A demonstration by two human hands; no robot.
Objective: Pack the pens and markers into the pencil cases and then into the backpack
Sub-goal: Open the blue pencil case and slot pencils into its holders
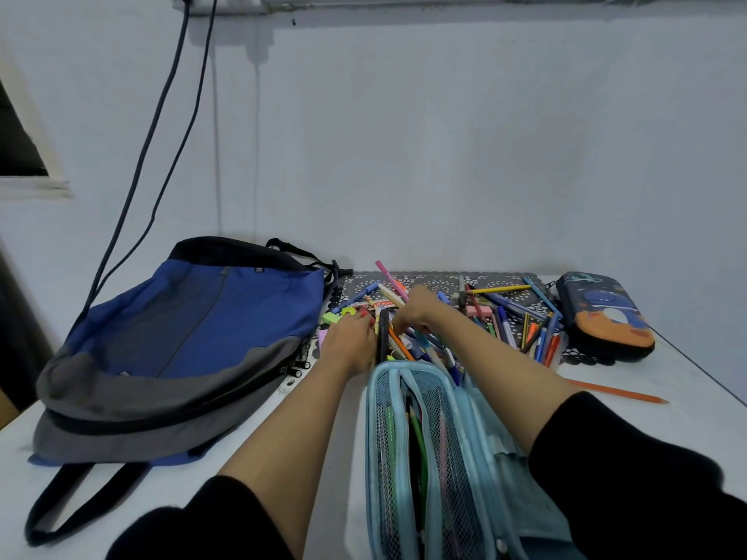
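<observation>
At the middle of the white table [586, 369], a person is working both hands into a loose heap of pens and markers [505, 317] that is lying on a dark lace-patterned mat [436, 282]. The right hand [420, 307] is curling its fingers downward around a bunch of them, apparently gathering several at once rather than picking singly. The left hand [349, 341] is lying against the near-left edge of the heap beside a dark upright object; whether its fingers are gripping anything or only steadying the pile cannot be told.

Just in front of the heap, a light-blue mesh pencil case [436, 438] is lying unzipped with its mouth facing the pile, probably so that a gathered bunch can be drawn straight in; some pencils are already showing through its mesh. A dark, space-printed pencil case [606, 313] is sitting closed at the far right of the mat, seemingly awaiting its turn. The blue and grey backpack [194, 329] is lying flat to the left, near but apart from the heap, ready for the last step. One orange pencil [618, 392] is lying alone on the table to the right.
</observation>
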